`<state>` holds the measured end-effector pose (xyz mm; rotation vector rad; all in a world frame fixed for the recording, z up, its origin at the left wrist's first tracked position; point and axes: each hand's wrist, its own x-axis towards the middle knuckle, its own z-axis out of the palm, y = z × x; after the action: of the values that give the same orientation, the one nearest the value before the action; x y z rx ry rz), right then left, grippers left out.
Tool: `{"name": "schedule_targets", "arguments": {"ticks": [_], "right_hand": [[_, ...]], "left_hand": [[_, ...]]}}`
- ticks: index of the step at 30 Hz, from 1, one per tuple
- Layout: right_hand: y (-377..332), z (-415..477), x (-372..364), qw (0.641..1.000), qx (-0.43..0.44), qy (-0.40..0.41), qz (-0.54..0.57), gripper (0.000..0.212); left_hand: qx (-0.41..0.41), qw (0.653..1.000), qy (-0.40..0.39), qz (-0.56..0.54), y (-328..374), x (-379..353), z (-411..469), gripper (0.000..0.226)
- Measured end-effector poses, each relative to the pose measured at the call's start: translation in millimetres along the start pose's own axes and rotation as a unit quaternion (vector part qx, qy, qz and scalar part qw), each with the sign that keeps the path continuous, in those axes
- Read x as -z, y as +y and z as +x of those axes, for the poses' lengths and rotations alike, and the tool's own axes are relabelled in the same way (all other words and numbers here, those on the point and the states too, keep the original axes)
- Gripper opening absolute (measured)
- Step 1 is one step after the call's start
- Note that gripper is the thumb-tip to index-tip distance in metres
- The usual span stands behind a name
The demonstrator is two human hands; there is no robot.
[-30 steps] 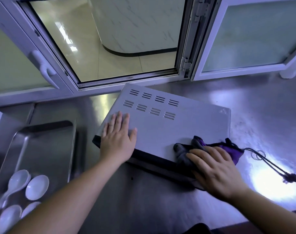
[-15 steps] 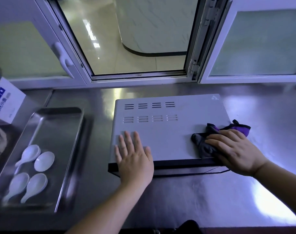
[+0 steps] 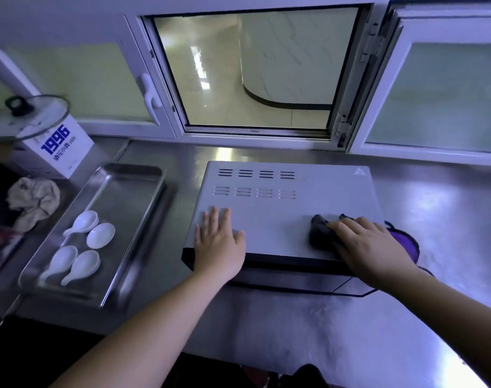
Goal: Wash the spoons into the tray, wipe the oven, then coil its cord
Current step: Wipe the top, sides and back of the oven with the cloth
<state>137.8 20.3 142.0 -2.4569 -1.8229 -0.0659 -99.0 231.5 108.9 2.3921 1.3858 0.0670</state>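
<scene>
A person's left hand (image 3: 216,242) lies flat with straight, slightly spread fingers on the near-left part of a silver countertop oven (image 3: 289,208). The right hand (image 3: 370,247) presses a grey-and-purple cloth (image 3: 319,233) onto the near-right part of the oven's top, fingers laid almost flat over it. The cloth's purple end hangs past the oven's right edge.

The oven stands near the middle of the steel counter (image 3: 448,208). Its long axis runs left to right, roughly parallel to the counter's front edge. Its dark front faces the person, its vent slots sit toward the back left of the top, and a warning triangle marks the back-right corner.

A strip of bare counter separates the oven from a steel tray (image 3: 132,175) on its left. The tray lies slantwise, its far end angled toward the oven. Four white spoons (image 3: 79,247) rest in the tray's near end, bowls toward the far side and handles toward the near-left corner.

Open counter stretches to the right of the oven and in front of it, up to the counter's front edge. Toward the counter's back-left corner stands a white box (image 3: 56,152) with a glass lid (image 3: 28,116) on top, and a crumpled pale rag (image 3: 33,200) lies just beside it.

The brushed metal surface carries bright glare. Behind it, an open white-framed window (image 3: 255,71) looks onto a glossy tiled floor and a curved marbled wall.
</scene>
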Motion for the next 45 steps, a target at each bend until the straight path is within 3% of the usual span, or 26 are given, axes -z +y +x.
{"name": "schedule_targets", "arguments": {"ticks": [3, 5, 9, 12, 17, 21, 23, 27, 31, 34, 38, 41, 45], "right_hand": [[-25.8, 17.0, 15.6, 0.986, -0.075, -0.006, 0.147, 0.025], [-46.4, 33.1, 24.6, 0.951, -0.130, 0.019, 0.280, 0.020], [-88.0, 74.6, 35.7, 0.859, -0.220, -0.004, 0.462, 0.018], [-120.0, 101.1, 35.7, 0.759, -0.274, -0.024, 0.590, 0.012], [-176.0, 139.4, 36.2, 0.633, -0.322, -0.044, 0.703, 0.016], [-208.7, 167.7, 33.2, 0.585, -0.311, -0.072, 0.746, 0.019], [-219.0, 181.1, 29.2, 0.609, -0.286, -0.091, 0.734, 0.021], [-228.1, 206.7, 14.6, 0.726, -0.256, -0.095, 0.631, 0.029], [-211.5, 224.7, -11.9, 0.869, -0.253, -0.022, 0.424, 0.014], [-190.1, 229.4, -32.6, 0.931, -0.227, 0.021, 0.285, 0.023], [-167.7, 232.2, -48.4, 0.974, -0.169, 0.019, 0.146, 0.044], [-163.2, 231.9, -53.3, 0.980, -0.171, -0.033, 0.099, 0.052], [-164.4, 231.0, -56.6, 0.982, -0.168, -0.021, 0.086, 0.054]], "left_hand": [[-0.020, 0.994, 0.042, -0.094, -0.5, 9.5, -5.4, 0.057], [-0.089, 0.983, 0.078, -0.142, 1.2, 14.6, -13.5, 0.053], [-0.168, 0.951, 0.028, -0.260, 4.4, 24.1, -25.8, 0.061], [-0.205, 0.917, -0.017, -0.343, -1.8, 35.2, -25.2, 0.075], [-0.166, 0.895, -0.061, -0.409, -26.5, 56.5, -5.5, 0.095], [-0.127, 0.892, -0.036, -0.433, -57.9, 67.9, 20.2, 0.092], [-0.098, 0.882, -0.025, -0.459, -75.9, 71.3, 34.2, 0.085], [-0.029, 0.852, -0.018, -0.522, -113.8, 71.9, 64.2, 0.075], [0.057, 0.823, -0.028, -0.564, -152.8, 69.2, 91.0, 0.065], [0.103, 0.796, -0.055, -0.594, -178.2, 60.9, 105.2, 0.062], [0.122, 0.800, -0.095, -0.580, -199.3, 43.9, 118.4, 0.058], [0.136, 0.786, -0.125, -0.589, -204.8, 27.6, 129.9, 0.053], [0.157, 0.766, -0.141, -0.607, -202.4, 5.8, 148.7, 0.049]]}}
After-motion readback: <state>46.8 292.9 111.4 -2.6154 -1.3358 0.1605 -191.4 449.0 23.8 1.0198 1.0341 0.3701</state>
